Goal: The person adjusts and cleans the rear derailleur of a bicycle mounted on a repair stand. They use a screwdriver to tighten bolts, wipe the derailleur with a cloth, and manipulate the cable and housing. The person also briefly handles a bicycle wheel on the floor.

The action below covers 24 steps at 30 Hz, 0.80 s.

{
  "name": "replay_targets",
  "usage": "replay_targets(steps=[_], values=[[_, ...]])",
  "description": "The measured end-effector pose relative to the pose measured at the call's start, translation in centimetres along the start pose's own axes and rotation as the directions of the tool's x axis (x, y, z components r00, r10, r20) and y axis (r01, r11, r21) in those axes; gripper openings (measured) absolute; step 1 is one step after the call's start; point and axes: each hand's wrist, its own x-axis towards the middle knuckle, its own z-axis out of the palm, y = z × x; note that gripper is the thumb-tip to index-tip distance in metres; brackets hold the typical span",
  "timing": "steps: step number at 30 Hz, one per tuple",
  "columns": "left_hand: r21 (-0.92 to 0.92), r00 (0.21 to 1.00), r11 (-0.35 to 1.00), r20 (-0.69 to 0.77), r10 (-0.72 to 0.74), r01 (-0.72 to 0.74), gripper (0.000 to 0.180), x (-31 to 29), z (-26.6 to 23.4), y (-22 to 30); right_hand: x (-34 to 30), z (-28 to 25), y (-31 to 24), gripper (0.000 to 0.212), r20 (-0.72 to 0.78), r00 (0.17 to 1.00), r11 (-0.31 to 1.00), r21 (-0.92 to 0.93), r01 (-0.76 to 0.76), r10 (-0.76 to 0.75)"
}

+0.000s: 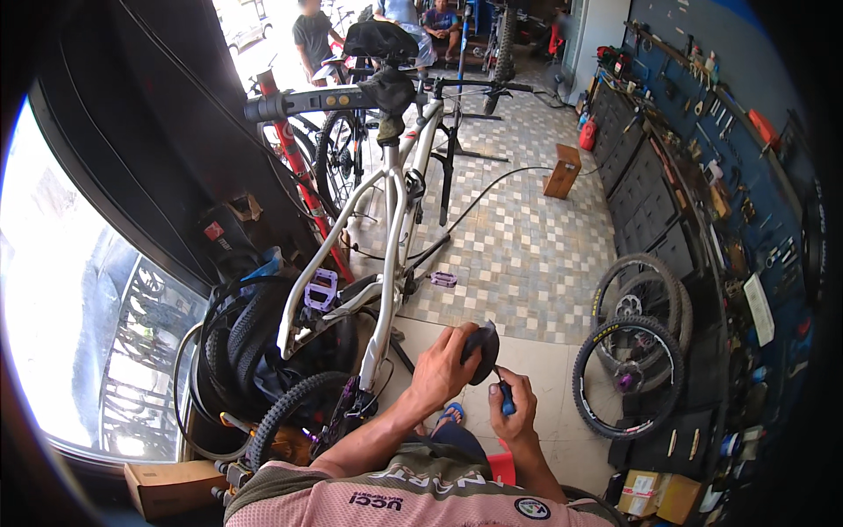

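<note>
My left hand is closed around a dark rounded part, whose exact kind I cannot make out. Close beside it, my right hand grips a blue-handled tool; its thin dark shaft points up to the lower edge of the part. Ahead and to the left, a silver bicycle frame without wheels hangs from the clamp of a red repair stand. A purple pedal shows at its lower end, and another purple pedal shows to its right.
Loose bicycle wheels lean by the black drawer cabinets on the right, under a blue tool wall. Tyres are heaped at left. A wooden stool and a red bottle stand farther off; people are at the back.
</note>
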Motion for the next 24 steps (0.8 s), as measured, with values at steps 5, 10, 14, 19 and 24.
replay_targets(steps=[5, 10, 14, 19, 24], values=[[-0.014, 0.997, 0.997, 0.001, 0.078, -0.078, 0.03, -0.4, -0.4, -0.9, -2.1, -0.4, -0.6, 0.032, -0.01, 0.997, 0.996, 0.023, -0.081, 0.081], [0.122, 0.992, 0.987, -0.05, 0.114, -0.107, 0.029, 0.4, -1.3, 0.2, -4.7, -1.1, -1.8, 0.03, 0.009, 0.997, 0.997, -0.031, -0.071, 0.071], [0.017, 0.974, 0.984, 0.145, 0.172, -0.176, 0.03, -0.8, -2.3, 3.2, -5.6, -0.5, -3.0, 0.03, -0.025, 0.994, 0.98, -0.166, -0.109, 0.106], [0.068, 0.865, 0.888, 0.27, 0.423, -0.456, 0.041, -3.5, -4.2, 3.1, -5.6, 2.2, -4.9, 0.027, -0.162, 0.983, 0.988, -0.116, -0.104, 0.085], [-0.178, 0.819, 0.862, 0.268, 0.507, -0.475, 0.062, -6.6, -10.0, 5.0, -8.6, 5.4, -6.4, 0.032, -0.369, 0.926, 0.984, 0.175, -0.014, 0.079]])
